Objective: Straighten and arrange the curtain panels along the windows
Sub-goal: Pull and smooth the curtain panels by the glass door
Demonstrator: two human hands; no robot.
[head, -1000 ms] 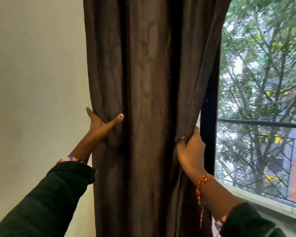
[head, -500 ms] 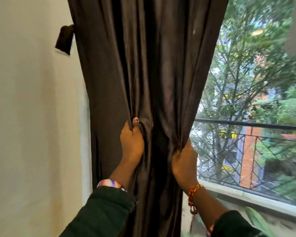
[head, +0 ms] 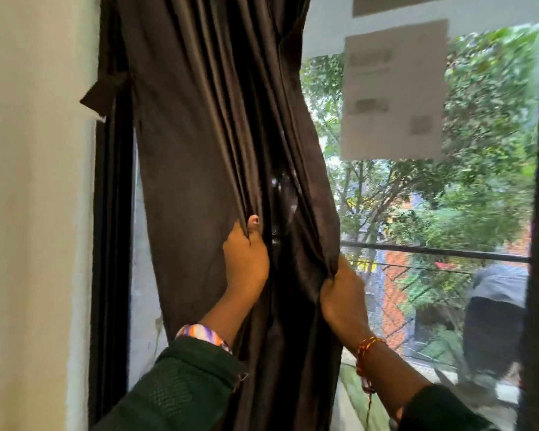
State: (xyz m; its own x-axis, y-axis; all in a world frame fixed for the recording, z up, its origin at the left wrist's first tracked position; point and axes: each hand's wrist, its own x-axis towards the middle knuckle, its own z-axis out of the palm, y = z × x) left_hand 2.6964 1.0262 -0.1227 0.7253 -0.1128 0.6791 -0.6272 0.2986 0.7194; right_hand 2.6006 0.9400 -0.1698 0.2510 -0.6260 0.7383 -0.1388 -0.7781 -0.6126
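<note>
Dark curtain [head: 212, 144] hangs vertically at the window's left side, bunched mid-height. Left hand [head: 246, 259] pinches inner folds; right hand [head: 343, 293] clamps the free edge, nearer the bare window [head: 448, 213] to its right.

Daylight thru window [head: 448, 213]; motion blur, curtain [head: 206, 135] dim.
</note>
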